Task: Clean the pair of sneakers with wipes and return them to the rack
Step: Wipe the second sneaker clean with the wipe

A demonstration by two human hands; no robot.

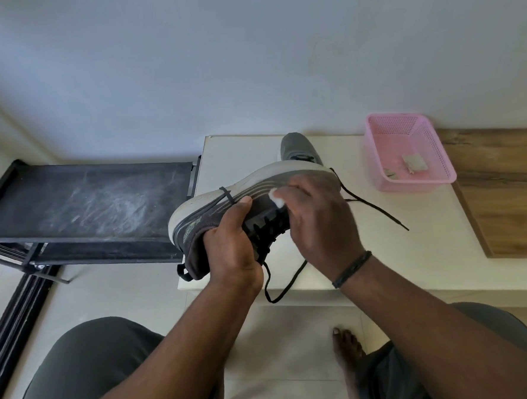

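Note:
A dark grey sneaker [201,209] with a pale sole is held on its side above the white table's [397,246] left end, its sole turned away from me. My left hand [231,244] grips it at the collar, thumb on the upper. My right hand [321,214] pinches a white wipe [276,195] against the side of the upper near the laces. Black laces hang loose below and to the right. The second grey sneaker [297,149] stands on the table behind, mostly hidden by the first.
A black shoe rack [80,204] with a dusty top shelf stands left of the table. A pink mesh basket [407,150] at the table's back right holds used wipes. A wooden board [508,190] lies at the far right. My knees and a bare foot are below.

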